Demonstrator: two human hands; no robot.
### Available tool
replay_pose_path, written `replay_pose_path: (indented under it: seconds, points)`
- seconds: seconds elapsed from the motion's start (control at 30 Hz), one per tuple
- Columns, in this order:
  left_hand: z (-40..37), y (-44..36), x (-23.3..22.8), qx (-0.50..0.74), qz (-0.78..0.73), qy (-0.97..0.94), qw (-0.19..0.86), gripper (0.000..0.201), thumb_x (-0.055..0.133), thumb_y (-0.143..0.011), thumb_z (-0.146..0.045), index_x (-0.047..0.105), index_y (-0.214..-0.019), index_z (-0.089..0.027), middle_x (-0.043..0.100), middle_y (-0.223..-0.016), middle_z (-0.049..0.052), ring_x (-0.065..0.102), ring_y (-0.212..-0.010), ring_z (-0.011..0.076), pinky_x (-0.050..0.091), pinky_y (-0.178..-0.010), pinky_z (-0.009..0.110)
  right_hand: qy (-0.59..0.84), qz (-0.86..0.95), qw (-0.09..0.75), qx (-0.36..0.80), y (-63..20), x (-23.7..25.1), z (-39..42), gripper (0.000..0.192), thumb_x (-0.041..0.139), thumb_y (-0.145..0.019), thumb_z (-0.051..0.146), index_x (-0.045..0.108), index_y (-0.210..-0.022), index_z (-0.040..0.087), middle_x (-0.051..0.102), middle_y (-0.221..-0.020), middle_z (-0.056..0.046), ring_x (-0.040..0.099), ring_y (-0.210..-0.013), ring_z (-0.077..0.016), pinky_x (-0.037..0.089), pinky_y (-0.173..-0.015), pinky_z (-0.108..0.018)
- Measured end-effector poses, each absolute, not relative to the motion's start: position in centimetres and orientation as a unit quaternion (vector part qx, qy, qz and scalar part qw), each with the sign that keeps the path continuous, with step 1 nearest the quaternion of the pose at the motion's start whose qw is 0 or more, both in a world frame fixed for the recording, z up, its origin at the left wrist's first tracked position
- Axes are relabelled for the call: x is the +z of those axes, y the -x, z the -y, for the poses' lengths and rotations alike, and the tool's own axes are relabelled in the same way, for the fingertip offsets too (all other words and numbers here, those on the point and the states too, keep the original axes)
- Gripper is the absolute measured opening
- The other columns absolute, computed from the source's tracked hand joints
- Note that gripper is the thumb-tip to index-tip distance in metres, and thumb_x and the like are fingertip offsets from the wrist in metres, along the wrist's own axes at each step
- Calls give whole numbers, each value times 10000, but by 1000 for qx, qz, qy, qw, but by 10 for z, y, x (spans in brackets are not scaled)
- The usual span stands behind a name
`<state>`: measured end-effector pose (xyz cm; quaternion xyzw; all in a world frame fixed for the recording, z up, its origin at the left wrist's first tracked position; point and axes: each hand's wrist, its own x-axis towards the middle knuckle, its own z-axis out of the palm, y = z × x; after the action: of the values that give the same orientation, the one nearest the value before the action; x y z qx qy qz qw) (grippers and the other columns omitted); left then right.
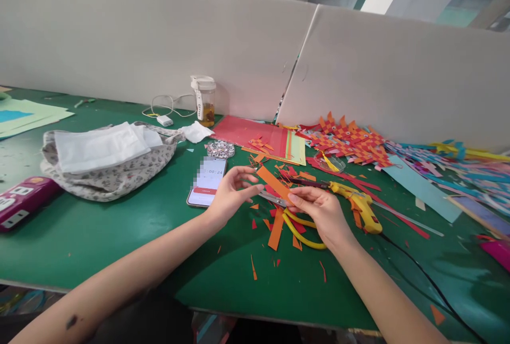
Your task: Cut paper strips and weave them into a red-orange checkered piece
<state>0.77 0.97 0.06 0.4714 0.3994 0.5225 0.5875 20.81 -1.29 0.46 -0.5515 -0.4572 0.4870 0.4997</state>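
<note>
A pale partition (151,41) stands behind a green table (131,248), seen from the head of a person working there. On the left, a patterned cloth bag (103,190) lies beneath folded white cloth (99,147). Toward the back right is a pile of woven red and orange paper pieces (350,139) with zigzag edges. At the far left, a purple block (30,200) bears large white characters, not clearly readable. A yellow glue gun (360,208) with a black cord lies right of the hands. The right hand (314,208) pinches the near end of a flat, plain orange paper strip (274,183), narrow and straight-edged, slanting above the table between the hands. The left hand (235,192) is half-curled, thumb and fingers apart, just beside the strip's far end; whether it touches cannot be told. Yellow-handled scissors (305,237) lie beneath the strip. A phone (211,179), partly blurred out, reads ":00:24" above a red bar. A lidded clear bottle (206,102) holds amber liquid; lettering on its white strap is too small to read. One clear dish (221,148) contains silvery bits. Small orange and red scraps (255,223) surround the scissors.
</note>
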Motion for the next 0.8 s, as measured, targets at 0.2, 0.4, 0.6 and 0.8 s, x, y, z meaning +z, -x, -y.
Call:
replay_pose_path:
  seconds: [0.2, 0.4, 0.6, 0.8]
  points:
    - [-4, -10, 0, 453, -390, -506, 622, 301, 674, -682, -436, 615, -753, -150, 647, -744, 33, 619, -709, 129, 473, -560, 197, 550, 464, 460, 520, -202, 8, 16, 275, 807, -522, 344, 684, -703, 178, 697, -693, -15, 679, -637, -168, 550, -640, -264]
    - [-8, -8, -3, 468, -408, -510, 595, 325, 643, -702, -473, 656, -738, -151, 673, -716, 51, 625, -655, 131, 462, -540, 200, 551, 472, 448, 522, -202, 7, 16, 291, 803, -527, 350, 677, -716, 169, 707, -714, -37, 688, -643, -200, 560, -651, -301]
    - [-7, -7, -3, 470, -412, -523, 580, 336, 622, -718, -486, 666, -754, -154, 684, -730, 49, 632, -647, 129, 455, -533, 202, 548, 476, 447, 523, -204, 4, 14, 279, 799, -543, 338, 679, -730, 170, 706, -715, -34, 690, -657, -192, 555, -645, -273]
    - [-6, -7, 0, 465, -408, -510, 598, 321, 659, -691, -463, 628, -746, -148, 666, -722, 42, 627, -660, 128, 459, -546, 199, 555, 474, 452, 512, -202, 9, 16, 303, 805, -518, 367, 674, -712, 174, 704, -709, -32, 684, -630, -187, 558, -652, -292]
